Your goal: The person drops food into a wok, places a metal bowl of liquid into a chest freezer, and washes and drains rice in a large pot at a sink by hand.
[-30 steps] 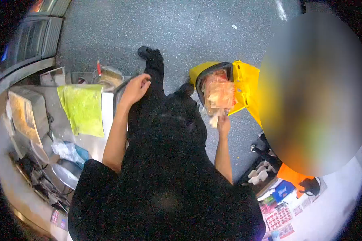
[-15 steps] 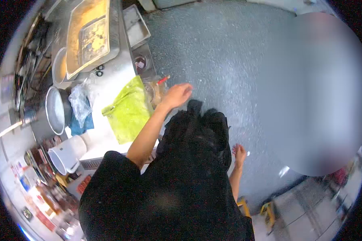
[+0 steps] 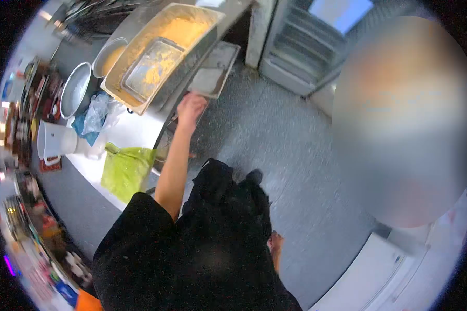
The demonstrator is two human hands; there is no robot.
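My left hand (image 3: 191, 107) is stretched forward beside the counter edge, fingers curled in, with nothing visible in them. Just beyond it is a shallow metal tray (image 3: 226, 58) on a lower level; whether the hand touches it I cannot tell. To its left, on the counter, stands a large deep pan (image 3: 120, 97) with yellow crumbly stuff and a smaller metal pan (image 3: 136, 83) inside. A lime-green cloth (image 3: 125, 173) lies near my left forearm. My right hand (image 3: 276, 242) hangs low at my side, small and partly hidden by my dark clothing, its fingers unclear.
A bowl (image 3: 101, 62) with yellow contents, a metal pot (image 3: 77, 93), a plastic bag (image 3: 95, 114) and a white pitcher (image 3: 57, 140) stand along the counter (image 3: 140, 124). A glass-door cabinet (image 3: 301, 46) is ahead. A large blurred area covers the right side; grey floor (image 3: 296, 150) lies between.
The view has turned, bringing the glass-door cabinet into sight ahead. My left hand has gone from over the floor to beside the counter and tray. My right hand shows lower in view.
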